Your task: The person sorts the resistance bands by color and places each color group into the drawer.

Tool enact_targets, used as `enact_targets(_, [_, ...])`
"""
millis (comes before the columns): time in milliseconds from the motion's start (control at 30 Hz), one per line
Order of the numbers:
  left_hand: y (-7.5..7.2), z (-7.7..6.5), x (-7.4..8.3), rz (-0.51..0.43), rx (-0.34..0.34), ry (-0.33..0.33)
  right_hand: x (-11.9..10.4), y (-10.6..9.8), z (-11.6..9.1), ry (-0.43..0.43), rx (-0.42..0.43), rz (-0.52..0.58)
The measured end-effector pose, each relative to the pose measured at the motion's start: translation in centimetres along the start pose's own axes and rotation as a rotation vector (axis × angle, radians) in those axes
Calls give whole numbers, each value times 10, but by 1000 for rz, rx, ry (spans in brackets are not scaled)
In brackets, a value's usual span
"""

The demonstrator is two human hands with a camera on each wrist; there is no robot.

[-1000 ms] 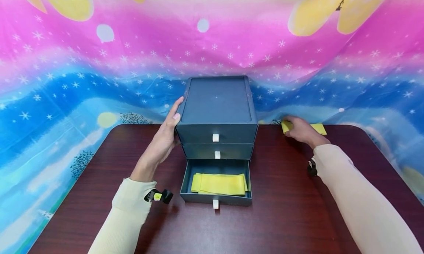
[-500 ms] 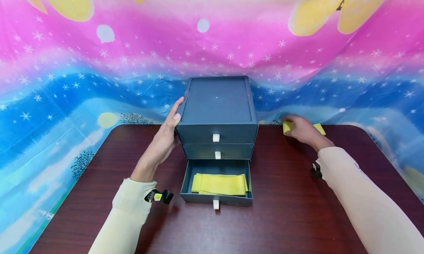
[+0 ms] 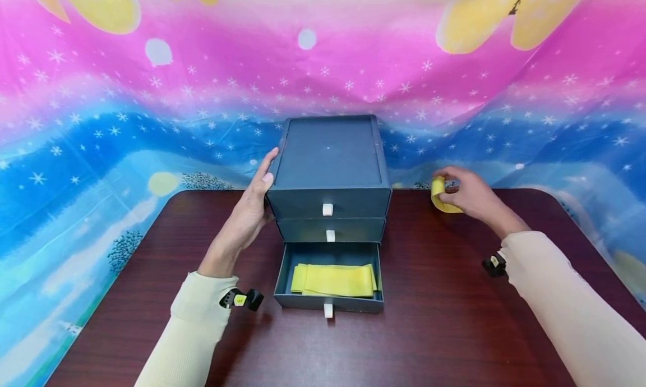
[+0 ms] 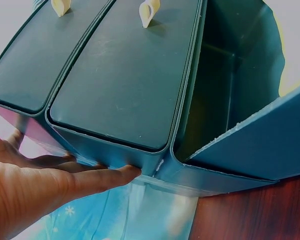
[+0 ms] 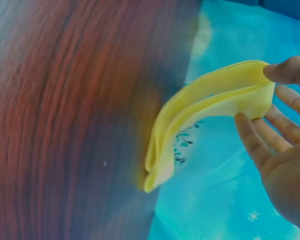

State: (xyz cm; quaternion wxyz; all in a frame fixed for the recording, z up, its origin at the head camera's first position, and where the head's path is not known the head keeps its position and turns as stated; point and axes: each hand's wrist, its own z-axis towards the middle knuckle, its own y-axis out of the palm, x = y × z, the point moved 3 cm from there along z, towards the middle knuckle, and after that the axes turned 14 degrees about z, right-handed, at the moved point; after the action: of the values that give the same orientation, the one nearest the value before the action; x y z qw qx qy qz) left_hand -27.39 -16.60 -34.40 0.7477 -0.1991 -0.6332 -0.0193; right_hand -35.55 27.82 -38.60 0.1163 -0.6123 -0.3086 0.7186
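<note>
A grey-blue three-drawer box (image 3: 330, 151) stands at the back middle, its bottom drawer (image 3: 330, 304) pulled out. In that drawer lies a folded flat yellow band (image 3: 335, 280). My left hand (image 3: 245, 216) rests along the box's left side with its fingers extended; the left wrist view shows the thumb against the drawer casing (image 4: 115, 142). Right of the box, my right hand (image 3: 471, 193) pinches a second folded yellow band (image 5: 210, 95) by one end, between thumb and fingers. Its layers curve downward, and the lower end overlaps the table edge in the right wrist view.
The dark red wooden table (image 3: 429, 331) has rounded back corners. A colourful printed cloth (image 3: 323, 56) hangs directly behind it. White pull tabs (image 3: 328, 210) stick out from the drawer fronts. A black wrist camera (image 3: 247, 299) sits at the left cuff.
My right hand has risen slightly and shifted right, lifting one end of its yellow band, which now curls where it lay flat. The left hand and box stay put.
</note>
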Motion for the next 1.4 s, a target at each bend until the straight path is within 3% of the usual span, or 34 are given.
enact_targets(233, [1, 0, 1, -4, -6, 3, -16, -8, -18, -117, 82, 72])
enact_targets(567, [-1, 1, -2, 15, -2, 4, -55, -7, -44, -244, 158, 88])
enact_targets(867, [0, 1, -1, 13, 0, -4, -92, 1, -72, -339, 152, 136])
enact_targets(1067, [0, 0, -1, 6, 0, -3, -116, 10, -94, -379, 98, 225])
enact_targets(1400, [-1, 1, -2, 5, -2, 2, -156, 27, -123, -487, 28, 235])
